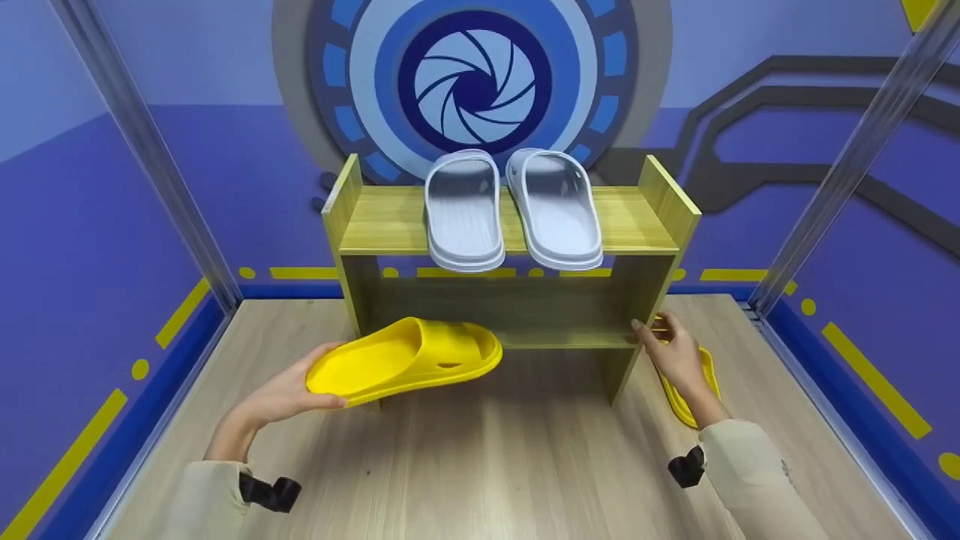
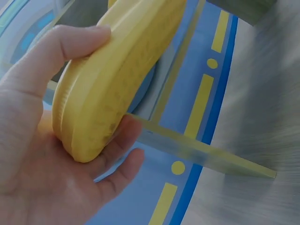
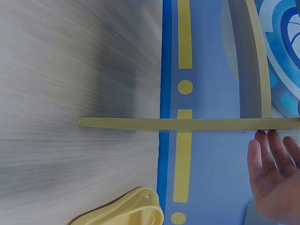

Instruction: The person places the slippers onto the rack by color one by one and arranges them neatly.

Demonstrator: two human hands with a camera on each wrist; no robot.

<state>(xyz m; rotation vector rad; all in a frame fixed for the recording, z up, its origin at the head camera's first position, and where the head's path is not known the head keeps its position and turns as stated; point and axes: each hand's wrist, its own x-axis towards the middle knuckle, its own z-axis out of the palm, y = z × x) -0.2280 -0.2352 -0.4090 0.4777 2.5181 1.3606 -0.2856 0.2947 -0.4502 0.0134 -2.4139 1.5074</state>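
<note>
My left hand holds a yellow slipper by its heel, thumb on one side and fingers on the other. The slipper is raised in front of the left half of a wooden shoe rack, its toe pointing right. In the left wrist view, the slipper is seen from its heel end. At the rack's right side panel, my right hand pinches the front edge, with the fingers against its outer face. Another yellow slipper lies on the table beyond that hand, partly hidden by it.
Two pale grey slippers, a left one and a right one, sit side by side on the rack's top shelf, heels overhanging its front. The rack stands on a wooden table against a blue patterned wall. Metal posts rise at both back corners.
</note>
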